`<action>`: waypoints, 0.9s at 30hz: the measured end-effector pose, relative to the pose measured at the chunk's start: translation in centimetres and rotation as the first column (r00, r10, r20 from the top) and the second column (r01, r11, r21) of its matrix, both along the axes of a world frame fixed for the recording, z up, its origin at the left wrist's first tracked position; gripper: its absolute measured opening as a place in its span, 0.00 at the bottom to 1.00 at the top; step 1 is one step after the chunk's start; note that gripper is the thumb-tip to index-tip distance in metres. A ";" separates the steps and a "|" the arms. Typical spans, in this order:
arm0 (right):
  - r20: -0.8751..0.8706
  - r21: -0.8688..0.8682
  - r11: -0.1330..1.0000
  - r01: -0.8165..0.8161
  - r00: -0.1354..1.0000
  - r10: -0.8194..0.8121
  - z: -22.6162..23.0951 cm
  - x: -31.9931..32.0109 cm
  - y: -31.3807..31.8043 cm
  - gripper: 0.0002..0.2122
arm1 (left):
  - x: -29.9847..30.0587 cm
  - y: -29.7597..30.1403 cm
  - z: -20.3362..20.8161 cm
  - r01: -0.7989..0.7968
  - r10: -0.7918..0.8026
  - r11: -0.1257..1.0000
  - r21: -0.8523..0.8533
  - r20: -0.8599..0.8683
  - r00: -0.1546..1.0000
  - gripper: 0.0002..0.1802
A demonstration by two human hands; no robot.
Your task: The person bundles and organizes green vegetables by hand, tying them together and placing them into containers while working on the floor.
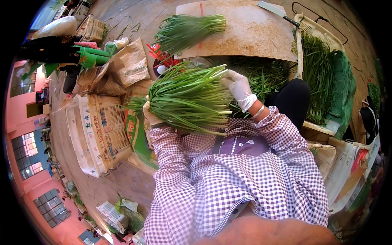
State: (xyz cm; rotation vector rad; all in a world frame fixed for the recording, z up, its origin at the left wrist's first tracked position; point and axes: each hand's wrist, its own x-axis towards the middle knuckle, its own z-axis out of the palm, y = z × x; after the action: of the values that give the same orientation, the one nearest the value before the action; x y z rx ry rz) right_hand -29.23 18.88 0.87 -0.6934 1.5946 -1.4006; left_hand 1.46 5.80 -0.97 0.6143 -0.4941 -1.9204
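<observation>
A thick bundle of long green chives (188, 98) lies across my lap, cut ends pointing right. My left hand (149, 114), in a white glove, is wrapped around the bundle near its leafy left end and mostly hidden by it. My right hand (240, 87), also white-gloved, rests against the cut ends at the bundle's upper right, fingers curled on the stalks. Both sleeves are purple-and-white check. A second, smaller chive bundle (185, 30) lies on the wooden cutting board (253, 32) ahead.
A cleaver (277, 11) rests at the board's far right. A white crate (316, 30) of chives stands on the right, loose chives (265, 75) below the board. An overturned cream crate (98, 130) lies to my left, with sacks (130, 63) and green bottles (92, 57) beyond.
</observation>
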 end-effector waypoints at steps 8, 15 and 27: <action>-0.960 0.162 0.948 0.273 0.265 0.088 -2.5 -12.4 4.3 0.03 | 0.9 -0.2 -1.1 0.031 -0.031 0.999 -0.008 0.026 0.999 0.25; -0.049 0.086 0.903 -0.420 0.904 0.425 -0.6 -4.5 3.1 0.17 | 0.9 -0.6 -1.8 0.040 -0.040 0.999 0.013 0.008 0.999 0.26; 0.554 -0.310 0.851 -0.424 0.647 0.524 1.0 0.6 2.0 0.18 | 0.6 0.0 1.5 0.070 -0.095 0.977 -0.201 -0.117 0.989 0.26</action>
State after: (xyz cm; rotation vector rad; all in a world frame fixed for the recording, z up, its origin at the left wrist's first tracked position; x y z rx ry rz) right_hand -28.58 20.90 1.88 -0.5912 0.7032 -1.1770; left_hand 2.06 5.82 0.50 0.3467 -0.6284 -1.9457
